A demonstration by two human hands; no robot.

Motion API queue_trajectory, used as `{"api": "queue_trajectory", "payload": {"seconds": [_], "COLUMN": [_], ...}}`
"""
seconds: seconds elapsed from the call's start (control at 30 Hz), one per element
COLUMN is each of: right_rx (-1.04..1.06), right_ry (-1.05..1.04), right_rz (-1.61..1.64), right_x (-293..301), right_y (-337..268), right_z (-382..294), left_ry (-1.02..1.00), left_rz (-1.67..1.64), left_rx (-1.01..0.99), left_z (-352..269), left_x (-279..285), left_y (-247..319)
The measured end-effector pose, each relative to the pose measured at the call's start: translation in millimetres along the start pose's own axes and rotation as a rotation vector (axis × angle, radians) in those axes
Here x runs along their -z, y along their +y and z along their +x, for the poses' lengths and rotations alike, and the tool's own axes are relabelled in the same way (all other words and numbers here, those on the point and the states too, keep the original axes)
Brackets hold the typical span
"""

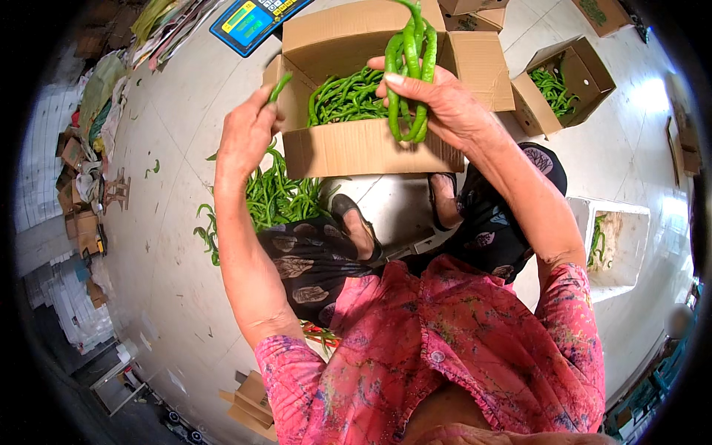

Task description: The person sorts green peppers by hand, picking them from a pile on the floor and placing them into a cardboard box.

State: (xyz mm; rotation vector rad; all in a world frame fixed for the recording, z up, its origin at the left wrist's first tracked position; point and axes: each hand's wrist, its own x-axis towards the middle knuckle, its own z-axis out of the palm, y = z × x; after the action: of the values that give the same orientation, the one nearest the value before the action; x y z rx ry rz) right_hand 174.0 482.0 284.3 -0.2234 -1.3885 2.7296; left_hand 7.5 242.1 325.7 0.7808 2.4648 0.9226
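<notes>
In my right hand [445,100], over the right part of the big cardboard box [372,147], hangs a bunch of several long green chili peppers [411,72], pinched between thumb and fingers. My left hand [250,122] is raised at the box's left side and grips a short green piece of pepper [281,86]; most of that piece is hidden by the fingers. Inside the open box lies a heap of long green peppers [350,97]. A loose pile of green peppers [281,192] spreads on the floor below my left hand, beside my shoe.
A smaller cardboard box [589,105] with green peppers stands at the right. Below it is a white foam box [617,286] holding a few peppers. A blue digital scale [247,28] sits behind the big box. Stray peppers [153,169] lie on the tiled floor.
</notes>
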Motion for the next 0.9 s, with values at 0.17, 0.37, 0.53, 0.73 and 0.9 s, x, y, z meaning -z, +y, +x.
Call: {"api": "queue_trajectory", "payload": {"seconds": [0.17, 0.37, 0.53, 0.73, 0.9], "right_rx": [-0.048, -0.104, -0.123, -0.056, 0.061], "right_ry": [0.007, -0.085, -0.079, 0.159, 0.218], "right_rz": [-0.146, -0.369, -0.515, -0.142, -0.086], "right_x": [-7.8, -28.9, -26.1, -10.2, 0.5], "right_y": [-2.1, 10.0, 15.2, 2.4, 0.1], "right_z": [-5.2, -11.1, -9.5, -1.8, 2.6], "left_ry": [-0.207, -0.09, -0.086, -0.096, -0.107], "left_rz": [0.617, -0.496, -0.692, -0.905, -0.998], "left_rx": [0.081, -0.095, -0.06, 0.028, -0.029], "left_z": [-6.0, -14.3, -8.0, -4.0, -3.8], "left_x": [-8.8, -42.4, -64.7, -52.2, -48.5], "left_y": [-47.0, 27.2, 34.5, 22.1, 28.4]}}
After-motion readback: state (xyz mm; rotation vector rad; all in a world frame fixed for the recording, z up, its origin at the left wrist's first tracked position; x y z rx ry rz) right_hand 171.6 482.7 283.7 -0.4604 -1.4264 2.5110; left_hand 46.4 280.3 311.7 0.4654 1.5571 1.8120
